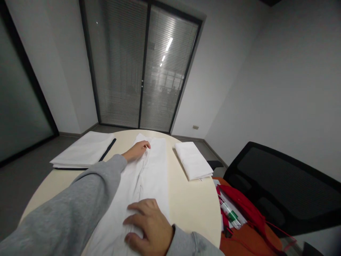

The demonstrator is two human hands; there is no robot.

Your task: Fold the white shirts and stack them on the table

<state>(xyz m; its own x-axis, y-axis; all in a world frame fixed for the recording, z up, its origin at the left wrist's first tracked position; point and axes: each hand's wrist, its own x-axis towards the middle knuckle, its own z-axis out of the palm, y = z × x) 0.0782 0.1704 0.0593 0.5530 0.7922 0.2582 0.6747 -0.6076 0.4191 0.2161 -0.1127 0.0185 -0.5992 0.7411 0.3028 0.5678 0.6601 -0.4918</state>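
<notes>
A long white cloth (pixel 157 167) runs down the middle of the round table, with a wrinkled fold along its length. My left hand (pixel 136 150) reaches to the far part of this cloth, its fingers closed on a raised bit of the fabric. Nearer to me, my right hand (pixel 150 225) is over the lower part of the cloth with its fingers apart and curved, slightly blurred. Whether those fingertips touch the fabric I cannot tell. Grey sleeves cover both forearms, and the left one hides some of the cloth's left side.
On the table's (pixel 191 209) left lies a folded white cloth stack (pixel 86 147) over something dark. A smaller folded white cloth (pixel 193 160) is at the right edge. Beside the table, an orange chair seat (pixel 239 241) holds a red bag (pixel 242 201) and a plastic bottle (pixel 230 213).
</notes>
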